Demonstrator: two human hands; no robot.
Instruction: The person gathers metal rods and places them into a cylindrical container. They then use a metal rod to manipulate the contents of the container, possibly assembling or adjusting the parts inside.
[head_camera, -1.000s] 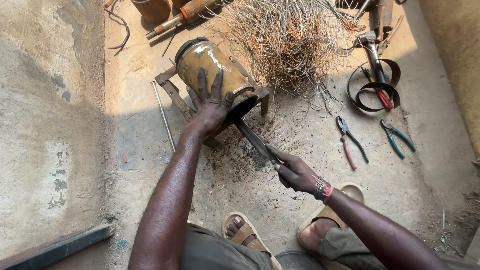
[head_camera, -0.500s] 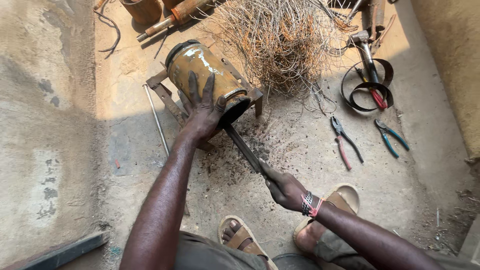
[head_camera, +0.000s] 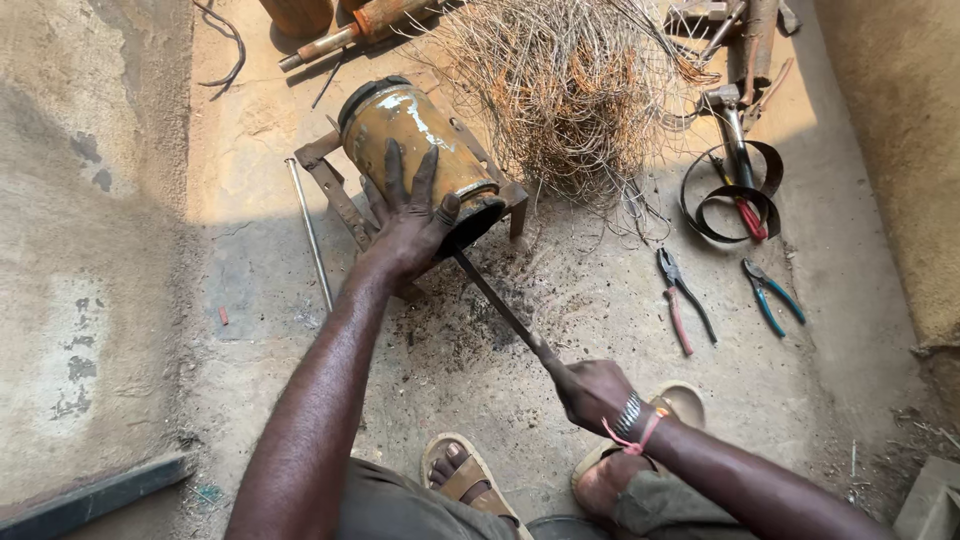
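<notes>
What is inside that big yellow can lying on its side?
A long metal rod, held by the right hand, goes into the can's dark open end. The left hand rests on top of the can. What else is inside cannot be seen; it is too dark.

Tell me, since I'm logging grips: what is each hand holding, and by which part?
The right hand grips the long metal tool at its near end. The left hand lies flat on the yellow cylinder's side, not gripping it.

Left hand (head_camera: 410, 225) presses yellow motor housing (head_camera: 415, 150); right hand (head_camera: 592, 392) grips flat bar (head_camera: 495, 298).
</notes>
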